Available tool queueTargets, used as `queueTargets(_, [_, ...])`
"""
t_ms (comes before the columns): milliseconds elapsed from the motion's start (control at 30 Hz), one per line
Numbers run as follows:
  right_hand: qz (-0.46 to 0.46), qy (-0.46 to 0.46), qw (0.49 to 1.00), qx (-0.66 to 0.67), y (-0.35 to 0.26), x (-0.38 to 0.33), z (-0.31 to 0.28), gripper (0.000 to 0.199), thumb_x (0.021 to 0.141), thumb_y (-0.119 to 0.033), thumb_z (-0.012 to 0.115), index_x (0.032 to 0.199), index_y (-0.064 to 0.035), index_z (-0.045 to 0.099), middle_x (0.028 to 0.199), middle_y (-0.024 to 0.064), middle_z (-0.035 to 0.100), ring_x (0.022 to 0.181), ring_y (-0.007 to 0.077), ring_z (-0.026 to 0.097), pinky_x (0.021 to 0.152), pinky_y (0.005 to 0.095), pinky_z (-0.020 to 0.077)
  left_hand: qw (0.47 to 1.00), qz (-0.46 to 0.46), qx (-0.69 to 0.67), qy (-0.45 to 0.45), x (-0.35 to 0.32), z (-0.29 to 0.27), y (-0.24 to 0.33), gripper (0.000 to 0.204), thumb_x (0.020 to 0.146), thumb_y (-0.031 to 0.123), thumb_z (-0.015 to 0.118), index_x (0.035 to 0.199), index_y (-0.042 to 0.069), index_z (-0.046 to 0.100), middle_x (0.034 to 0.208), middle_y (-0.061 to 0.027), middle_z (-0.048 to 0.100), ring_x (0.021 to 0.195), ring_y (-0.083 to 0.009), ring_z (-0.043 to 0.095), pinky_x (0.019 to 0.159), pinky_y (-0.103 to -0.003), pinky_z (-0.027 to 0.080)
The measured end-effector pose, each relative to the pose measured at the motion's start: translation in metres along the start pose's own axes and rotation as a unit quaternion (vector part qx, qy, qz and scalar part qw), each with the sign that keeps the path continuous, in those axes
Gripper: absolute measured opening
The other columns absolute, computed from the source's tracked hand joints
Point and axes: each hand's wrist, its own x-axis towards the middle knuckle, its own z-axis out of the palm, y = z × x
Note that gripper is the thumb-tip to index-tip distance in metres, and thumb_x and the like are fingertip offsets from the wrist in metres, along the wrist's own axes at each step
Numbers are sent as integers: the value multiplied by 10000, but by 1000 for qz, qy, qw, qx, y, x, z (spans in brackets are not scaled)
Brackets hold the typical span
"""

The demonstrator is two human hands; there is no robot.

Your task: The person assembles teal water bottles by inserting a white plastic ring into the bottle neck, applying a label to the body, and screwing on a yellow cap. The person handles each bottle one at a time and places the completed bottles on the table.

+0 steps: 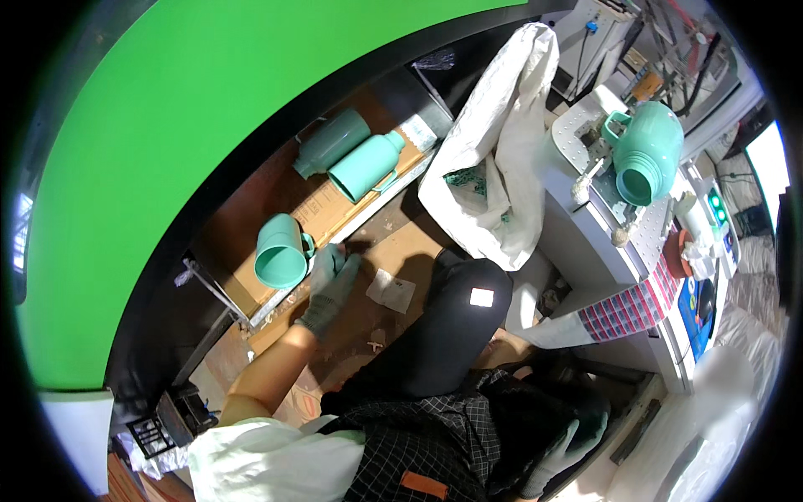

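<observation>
My left hand, in a pale knit glove, has its fingers bent at the handle of a mint-green flask shell. This shell lies on its side near the front edge of a cardboard-lined tray, wide mouth toward me. Further along the tray rest a second mint-green flask shell and a darker, shaded flask shell. Low on the right, beside my dark apron, is my gloved right hand. Shadow and dark cloth obscure its fingers, and nothing shows plainly in its grasp.
A large green machine panel overhangs the tray. Right of the tray stands a white woven sack with green scraps inside. Another mint-green flask shell sits on a perforated metal worktop at the right. A white paper lies below my left hand.
</observation>
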Motion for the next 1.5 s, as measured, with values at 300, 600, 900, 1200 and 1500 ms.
queueTargets(300, [20, -22, 1000, -1, -60, -13, -5, 620, 980, -155, 661, 1517, 49, 427, 1527, 189, 498, 1393, 319, 487, 1213, 437, 327, 952, -232, -112, 163, 198, 135, -115, 798, 829, 459, 845, 1342, -75, 549, 1214, -246, 680, 1118, -342, 660, 962, -401, 512])
queueTargets(600, [134, -85, 960, 229, -96, -20, 47, 424, 1005, -46, 643, 1405, 63, 558, 1315, 142, 652, 1122, 186, 644, 973, 306, 527, 982, -61, -144, 110, 221, 138, -18, 572, 965, 399, 695, 1140, -144, 661, 1110, -307, 721, 999, -478, 674, 899, -515, 490])
queueTargets(900, [196, -262, 699, 636, -147, 52, 62, 1019, 908, -557, 755, 1636, -59, 245, 1638, 128, 376, 1432, 248, 485, 1153, 502, 438, 891, 190, -317, -265, -48, -23, 136, 490, 991, 173, 680, 1419, -16, 534, 1350, -131, 619, 1228, -240, 593, 1027, -388, 493])
queueTargets(1200, [33, -200, 910, 362, -95, -15, -52, 1007, 619, -322, 971, 1469, -2, 534, 1417, 144, 626, 1293, 235, 618, 1137, 400, 468, 898, 385, -109, -184, -110, -29, 213, 404, 921, 58, 648, 1307, -36, 573, 1274, -187, 613, 1167, -314, 620, 1031, -441, 500])
queueTargets(1500, [93, -148, 898, 404, -70, -51, -106, 770, 774, -362, 807, 1427, -43, 552, 1578, 182, 406, 1394, 270, 495, 1189, 447, 379, 640, 611, -172, -432, -181, 31, 328, 1036, 676, 479, 919, 1461, -5, 446, 1219, -171, 639, 1100, -358, 653, 903, -482, 517])
